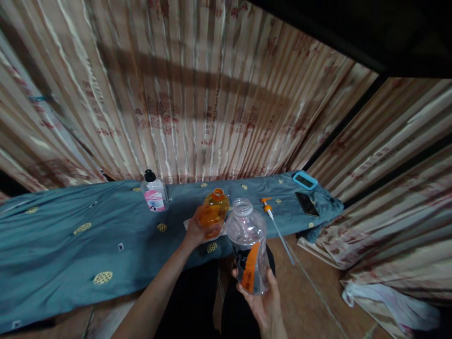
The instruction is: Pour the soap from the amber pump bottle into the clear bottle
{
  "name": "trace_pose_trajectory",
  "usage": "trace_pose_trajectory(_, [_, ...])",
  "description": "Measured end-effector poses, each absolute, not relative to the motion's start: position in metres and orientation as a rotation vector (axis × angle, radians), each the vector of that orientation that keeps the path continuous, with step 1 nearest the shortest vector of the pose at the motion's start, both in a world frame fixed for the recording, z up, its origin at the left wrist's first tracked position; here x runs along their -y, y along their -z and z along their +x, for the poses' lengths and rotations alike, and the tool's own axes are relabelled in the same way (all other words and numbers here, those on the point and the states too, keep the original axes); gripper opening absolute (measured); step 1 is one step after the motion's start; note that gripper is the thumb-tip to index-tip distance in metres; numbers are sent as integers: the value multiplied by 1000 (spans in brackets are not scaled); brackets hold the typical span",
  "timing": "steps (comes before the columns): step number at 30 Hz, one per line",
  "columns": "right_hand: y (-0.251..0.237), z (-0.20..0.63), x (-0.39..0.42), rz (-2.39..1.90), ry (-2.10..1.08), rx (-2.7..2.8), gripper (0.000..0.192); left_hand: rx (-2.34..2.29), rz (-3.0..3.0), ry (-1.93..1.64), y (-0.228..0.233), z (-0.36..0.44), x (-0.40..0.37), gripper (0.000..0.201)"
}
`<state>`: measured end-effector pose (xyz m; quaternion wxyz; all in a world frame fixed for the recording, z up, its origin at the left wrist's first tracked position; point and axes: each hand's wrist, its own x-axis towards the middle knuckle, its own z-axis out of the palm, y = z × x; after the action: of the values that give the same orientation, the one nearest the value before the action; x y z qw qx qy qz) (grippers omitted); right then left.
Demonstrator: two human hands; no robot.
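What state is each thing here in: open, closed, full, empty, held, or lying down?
Orange bottle: uncapped, upright, held by left hand.
Clear bottle: uncapped, looks empty, held by right hand.
Small bottle: black cap on, standing.
Pump tube: lying loose.
Phone: screen dark, lying flat.

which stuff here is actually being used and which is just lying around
In hand:
left hand holds orange bottle
right hand holds clear empty bottle

Lying about:
pump tube
small black-capped bottle
phone
blue-rimmed device
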<state>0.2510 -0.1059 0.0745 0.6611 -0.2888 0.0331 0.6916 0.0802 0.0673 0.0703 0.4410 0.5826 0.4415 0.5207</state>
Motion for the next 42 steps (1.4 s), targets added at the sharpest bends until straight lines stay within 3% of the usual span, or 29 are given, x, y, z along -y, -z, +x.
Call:
trace_pose_trajectory(7, [-83, 245, 99, -746, -1552, -137, 47, -1213, 1580, -1258, -77, 81, -59, 55])
trace_pose_trajectory(24, [-93, 255, 99, -864, -1458, -135, 51, -976, 1566, -1281, -106, 77, -71, 87])
trace_pose_trajectory(42, [-96, 256, 98, -929, -1431, -68, 48, -1076, 1555, -1302, -110, 88, -60, 57])
